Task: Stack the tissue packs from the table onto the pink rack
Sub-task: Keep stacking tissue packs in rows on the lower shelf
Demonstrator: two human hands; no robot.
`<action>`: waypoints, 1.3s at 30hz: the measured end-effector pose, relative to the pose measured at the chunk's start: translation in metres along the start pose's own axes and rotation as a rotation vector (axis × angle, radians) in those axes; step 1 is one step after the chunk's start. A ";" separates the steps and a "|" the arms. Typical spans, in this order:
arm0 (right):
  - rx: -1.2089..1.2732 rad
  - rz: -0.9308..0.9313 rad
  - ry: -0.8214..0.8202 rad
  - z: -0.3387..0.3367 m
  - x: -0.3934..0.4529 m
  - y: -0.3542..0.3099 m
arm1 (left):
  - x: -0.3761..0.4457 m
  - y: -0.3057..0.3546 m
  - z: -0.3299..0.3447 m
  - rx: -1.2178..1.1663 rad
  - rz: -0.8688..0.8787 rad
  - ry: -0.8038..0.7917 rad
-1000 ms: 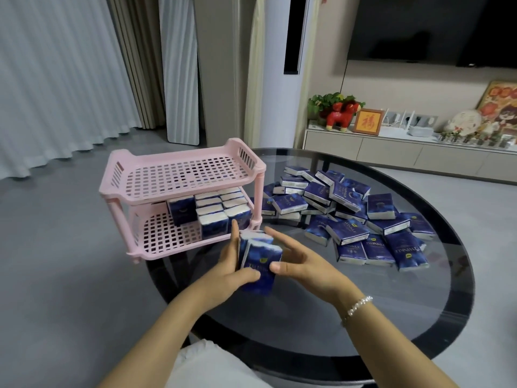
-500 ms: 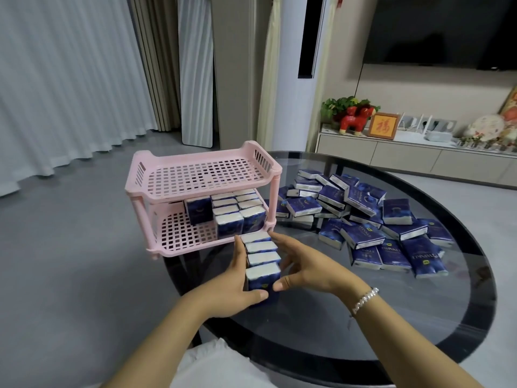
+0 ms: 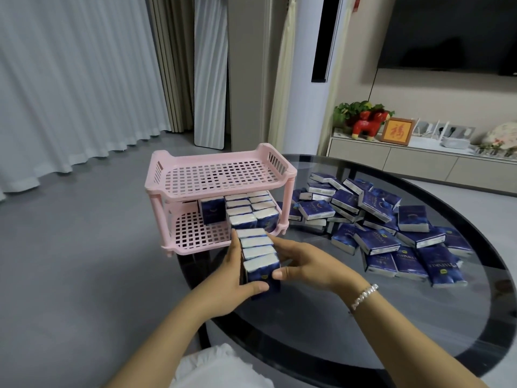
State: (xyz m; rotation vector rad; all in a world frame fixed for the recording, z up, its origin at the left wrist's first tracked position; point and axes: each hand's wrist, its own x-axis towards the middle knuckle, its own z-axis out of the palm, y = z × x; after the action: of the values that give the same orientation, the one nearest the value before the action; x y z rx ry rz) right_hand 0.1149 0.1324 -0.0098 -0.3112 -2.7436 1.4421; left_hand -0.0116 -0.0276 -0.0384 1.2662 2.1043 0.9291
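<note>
Between the two hands: a row of four tissue packs (image 3: 258, 254) is held on edge, white tops up, just in front of the pink rack (image 3: 221, 175).
Held packs: they are pressed side by side, and the far end of the row is close to the rack's low shelf; touching cannot be told.
Left hand (image 3: 232, 278): it is pressed flat on the left side of the row, with the thumb bent round the near pack.
Right hand (image 3: 305, 264): it is pressed on the right side of the row, fingers laid along the packs, thumb at the near end.
Grip: the row is squeezed from both sides, so both hands are closed on it.
Bracelet (image 3: 363, 296): a band of white beads is worn on the right wrist.
Low shelf: more packs (image 3: 246, 210) are lined up on it in rows, white tops up, with one dark blue pack (image 3: 213, 210) stood at their left.
Top shelf: its grid floor is seen from above.
Rack place: it is set at the left edge of the round glass table (image 3: 419, 326).
Loose pile (image 3: 386, 219): many blue packs are heaped on the table, to the right of the rack.
Far side: a low cabinet (image 3: 419, 159) is seen by the wall, with a red toy animal (image 3: 368, 126) on it.
</note>
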 end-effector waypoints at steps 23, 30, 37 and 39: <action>-0.525 -0.056 0.120 0.016 0.112 -0.057 | 0.038 -0.051 -0.087 -0.096 -0.001 0.207; -0.504 -0.015 0.185 0.018 0.131 -0.045 | 0.060 -0.059 -0.086 -0.017 -0.036 0.274; -0.545 -0.021 0.298 0.024 0.138 -0.036 | 0.070 -0.060 -0.080 0.070 -0.033 0.309; -0.556 -0.028 0.315 0.025 0.139 -0.034 | 0.072 -0.061 -0.077 0.105 -0.063 0.354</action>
State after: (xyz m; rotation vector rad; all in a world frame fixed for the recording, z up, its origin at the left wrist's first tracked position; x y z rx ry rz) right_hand -0.0296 0.1198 -0.0056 -0.4596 -2.7975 0.5320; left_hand -0.1314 -0.0053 -0.0417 1.1434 2.4783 1.0921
